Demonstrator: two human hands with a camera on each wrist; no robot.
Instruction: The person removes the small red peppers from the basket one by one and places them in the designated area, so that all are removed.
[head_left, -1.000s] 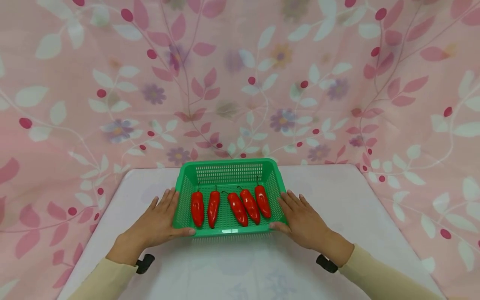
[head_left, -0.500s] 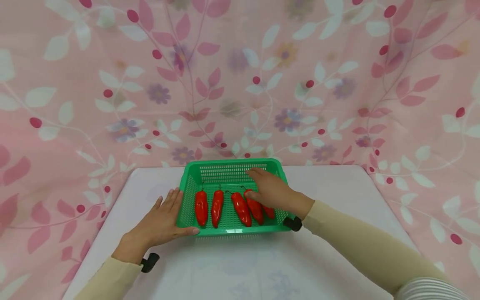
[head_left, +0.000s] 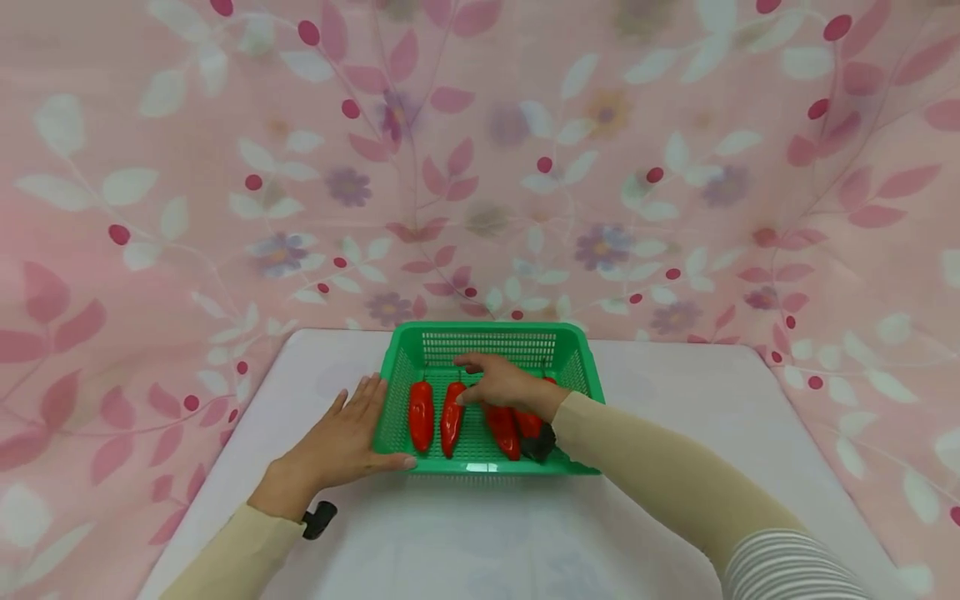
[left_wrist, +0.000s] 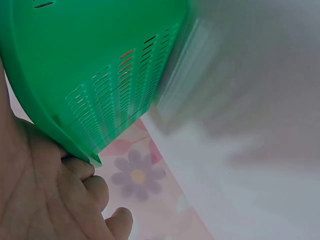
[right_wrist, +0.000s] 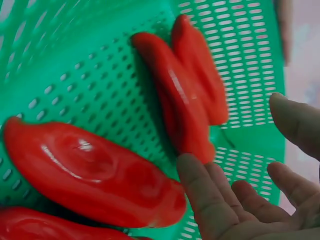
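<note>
Several red chili peppers lie in a green plastic basket (head_left: 487, 467). My left hand (head_left: 330, 442) rests along the basket's left side, fingers straight and thumb on the front rim; in the left wrist view, the hand (left_wrist: 50, 192) touches the rim from outside. Inside the basket, my right hand (head_left: 506, 386) hovers over the peppers with its fingers apart. The right wrist view shows a fingertip beside the end of one pepper (right_wrist: 175, 95), with the leftmost pepper (right_wrist: 202, 75) beyond it and another pepper (right_wrist: 95, 172) nearer. My right hand and wrist partly cover the right-hand peppers.
The basket stands near the back edge of a white-covered table (head_left: 465, 542). A pink floral cloth (head_left: 480, 167) hangs behind and at both sides. Each wrist wears a black camera, such as the left wrist camera (head_left: 319, 519).
My right hand has left the basket's right side and moved left, over the peppers. The left hand stays against the left side. The head view has shifted slightly.
</note>
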